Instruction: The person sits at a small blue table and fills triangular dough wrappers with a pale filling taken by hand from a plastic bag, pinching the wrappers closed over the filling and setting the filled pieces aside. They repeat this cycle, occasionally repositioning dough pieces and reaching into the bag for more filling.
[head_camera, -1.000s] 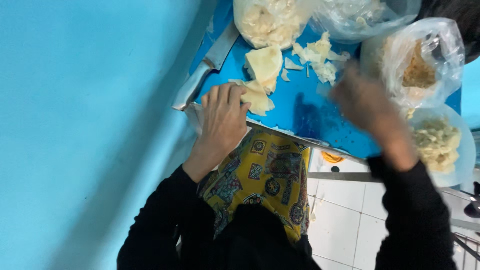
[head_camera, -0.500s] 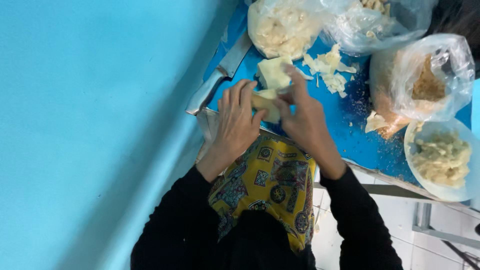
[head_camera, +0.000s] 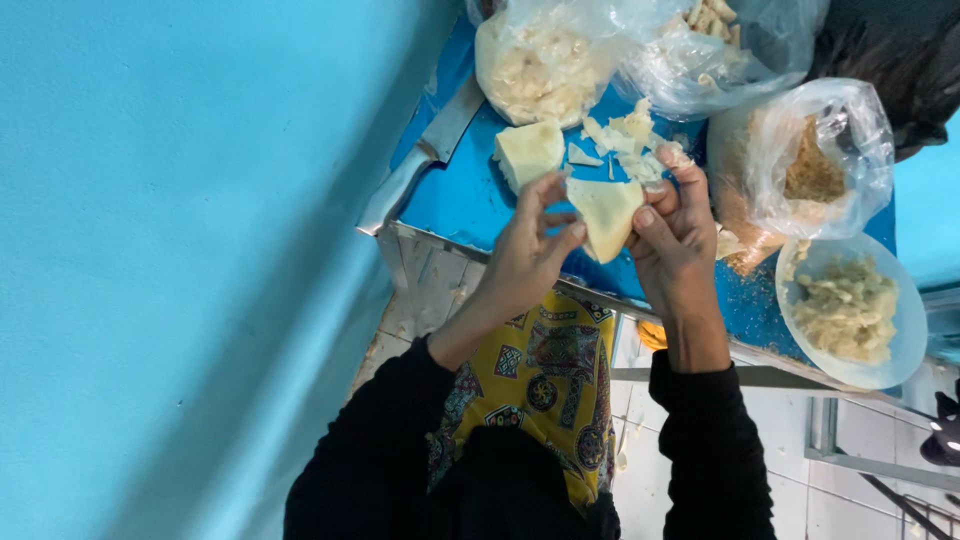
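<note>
A second ago my right hand (head_camera: 676, 240) was off to the side by the bags and only my left hand (head_camera: 527, 250) rested on the pale pieces; now both have come together and lifted one wedge (head_camera: 605, 212) clear of the blue table (head_camera: 455, 200), so I have it up in the air just above the table's near edge, held for working on rather than lying flat. My left fingers pinch its left side, closed to a light grip, and my right fingers curl round its right edge, thumb on the face. The wedge is creamy yellow, smooth on the cut face, firm-looking, tapering to a blunt point at the bottom. A squarer block (head_camera: 528, 152) of the same stuff lies just behind it beside thin flaky shavings (head_camera: 625, 135). A steel knife (head_camera: 425, 155) lies along the table's left edge. Crinkled clear bags (head_camera: 545, 60) hold pale chunks, another brown crumbs (head_camera: 812, 172), and a white plate (head_camera: 895, 345) holds lumpy shreds.
</note>
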